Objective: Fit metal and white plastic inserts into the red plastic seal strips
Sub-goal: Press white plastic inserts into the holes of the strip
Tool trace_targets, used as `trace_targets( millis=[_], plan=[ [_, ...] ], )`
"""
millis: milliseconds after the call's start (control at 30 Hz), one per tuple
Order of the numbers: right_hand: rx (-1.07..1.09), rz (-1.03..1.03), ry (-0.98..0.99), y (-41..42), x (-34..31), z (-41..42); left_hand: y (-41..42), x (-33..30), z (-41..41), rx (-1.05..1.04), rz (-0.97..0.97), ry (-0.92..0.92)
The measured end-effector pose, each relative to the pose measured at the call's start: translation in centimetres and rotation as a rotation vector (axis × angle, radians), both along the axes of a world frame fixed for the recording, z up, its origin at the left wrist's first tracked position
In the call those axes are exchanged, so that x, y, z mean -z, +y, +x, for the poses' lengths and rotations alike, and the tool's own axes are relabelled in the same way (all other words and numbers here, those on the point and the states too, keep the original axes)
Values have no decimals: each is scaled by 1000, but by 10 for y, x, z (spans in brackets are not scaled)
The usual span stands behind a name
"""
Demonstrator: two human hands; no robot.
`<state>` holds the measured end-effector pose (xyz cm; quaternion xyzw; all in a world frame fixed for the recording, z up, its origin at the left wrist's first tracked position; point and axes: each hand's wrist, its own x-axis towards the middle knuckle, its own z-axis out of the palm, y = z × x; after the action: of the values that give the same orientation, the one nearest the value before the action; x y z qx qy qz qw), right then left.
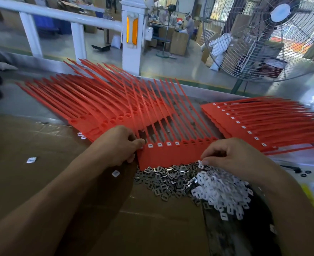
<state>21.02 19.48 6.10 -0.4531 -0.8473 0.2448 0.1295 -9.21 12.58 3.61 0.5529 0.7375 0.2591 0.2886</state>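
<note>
A joined row of red seal strips (171,154) lies in front of me, its tails pointing away. Several of its left sockets hold white inserts (163,144). My left hand (117,145) grips the row's left end, thumb by the first socket. My right hand (233,156) hovers at the row's right near edge and pinches a white plastic insert (200,162) at its fingertips. Below the row lie a heap of metal inserts (165,180) and, to its right, a heap of white plastic inserts (222,189).
A fanned stack of red strips (89,100) lies at the back left, and a stack with white inserts fitted (259,122) at the right. Loose white inserts (31,160) dot the brown cardboard (41,182). A big fan (274,37) stands beyond the table.
</note>
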Motion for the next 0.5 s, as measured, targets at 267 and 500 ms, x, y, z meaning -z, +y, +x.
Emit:
trace_targets(
  millis=[267,500],
  plan=[
    [42,-4,-82,3,10,-10,0,0,-1,8,10,-22],
    [115,87,68,1,10,-12,-1,2,-2,3,15,-33]
  ],
)
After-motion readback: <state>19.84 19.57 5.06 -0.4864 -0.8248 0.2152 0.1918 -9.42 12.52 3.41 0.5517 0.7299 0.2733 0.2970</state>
